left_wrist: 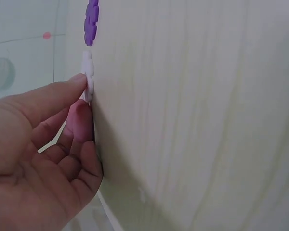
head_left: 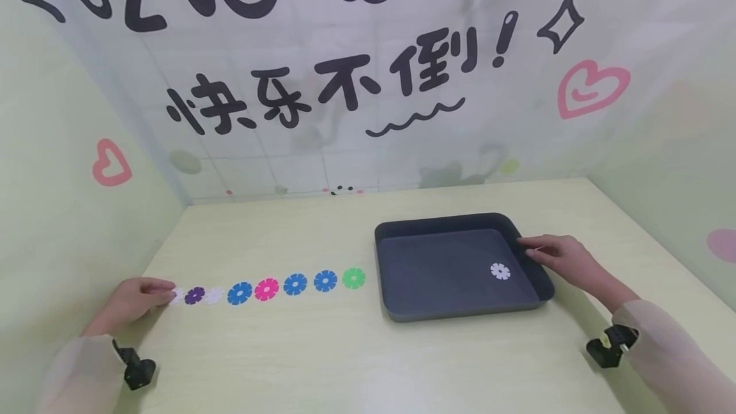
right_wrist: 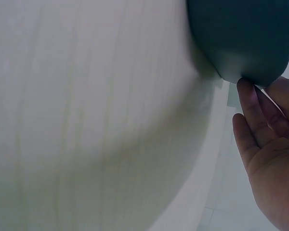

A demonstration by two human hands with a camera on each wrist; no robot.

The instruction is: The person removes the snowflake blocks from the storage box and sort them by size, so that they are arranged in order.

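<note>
A row of slotted plastic snowflake discs lies on the table, with a purple disc [head_left: 195, 295], a pink disc [head_left: 267, 289] and a green disc [head_left: 353, 278] among them. At the row's left end my left hand [head_left: 133, 302] pinches a white snowflake disc [left_wrist: 88, 77] by its edge, flat at the tabletop. My right hand [head_left: 566, 260] grips the right wall of a dark grey tray [head_left: 448, 313], with fingers [right_wrist: 249, 98] against its outer side. Inside that tray, toward the right, lies another white disc [head_left: 500, 271].
The pale wooden table [head_left: 322, 356] meets a printed cloth backdrop [head_left: 345, 145] behind and cloth walls at both sides. Several blue discs, such as this blue disc [head_left: 296, 284], stand in the row's middle. The green disc sits just left of the tray.
</note>
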